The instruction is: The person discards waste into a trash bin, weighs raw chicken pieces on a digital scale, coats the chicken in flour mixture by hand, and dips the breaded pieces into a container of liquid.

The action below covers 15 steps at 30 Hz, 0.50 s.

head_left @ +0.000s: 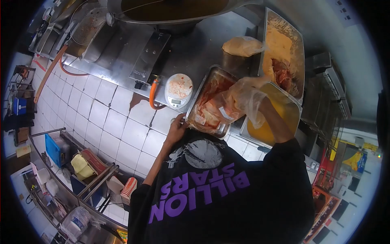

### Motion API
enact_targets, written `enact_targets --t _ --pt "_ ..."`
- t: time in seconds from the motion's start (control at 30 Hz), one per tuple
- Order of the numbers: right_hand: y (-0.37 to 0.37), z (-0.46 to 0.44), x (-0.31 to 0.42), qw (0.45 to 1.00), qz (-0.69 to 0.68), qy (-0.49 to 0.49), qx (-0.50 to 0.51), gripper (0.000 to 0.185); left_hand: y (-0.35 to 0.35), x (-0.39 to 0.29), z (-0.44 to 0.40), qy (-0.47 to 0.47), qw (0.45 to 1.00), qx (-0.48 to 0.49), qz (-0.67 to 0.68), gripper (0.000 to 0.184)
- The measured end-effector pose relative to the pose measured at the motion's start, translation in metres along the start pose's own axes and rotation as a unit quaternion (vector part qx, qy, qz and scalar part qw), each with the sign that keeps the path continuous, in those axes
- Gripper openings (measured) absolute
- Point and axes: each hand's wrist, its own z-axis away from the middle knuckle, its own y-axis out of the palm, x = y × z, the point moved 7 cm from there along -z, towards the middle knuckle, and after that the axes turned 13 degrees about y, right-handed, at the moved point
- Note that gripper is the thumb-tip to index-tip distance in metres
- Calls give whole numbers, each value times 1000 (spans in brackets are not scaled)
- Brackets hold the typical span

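Observation:
My left hand (177,128) is at the near left edge of a metal tray (222,131), its fingers curled against the rim. In the tray lie reddish pieces of raw meat (206,109) in sauce, partly covered by clear plastic with a white label. My right hand (243,96) reaches over the tray's right side, inside a loose clear plastic glove or bag (256,109). Crinkled plastic and glare hide its fingers, so their grip is unclear. A pan of yellow liquid (273,118) sits under my right forearm.
A digital kitchen scale (178,91) with residue on its plate stands left of the tray. Behind are a bag of tan powder (242,46) and a long pan of breading (280,38) with reddish meat. A gas burner (150,57), orange hose (153,93) and large wok (174,14) occupy the steel counter.

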Motion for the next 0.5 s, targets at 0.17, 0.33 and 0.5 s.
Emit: enact_targets --t 0.17,0.33,0.5 --pt "-73 34 -1 998 -38 41 -6 33 0 1 0 6 1000 0 -2 41" --pt "-125 48 3 992 -112 58 -21 33 -1 -7 -1 -1 1000 -7 -9 41" --pt "-134 35 17 963 -256 -12 -82 30 -1 -9 1 -5 1000 -8 -24 41"
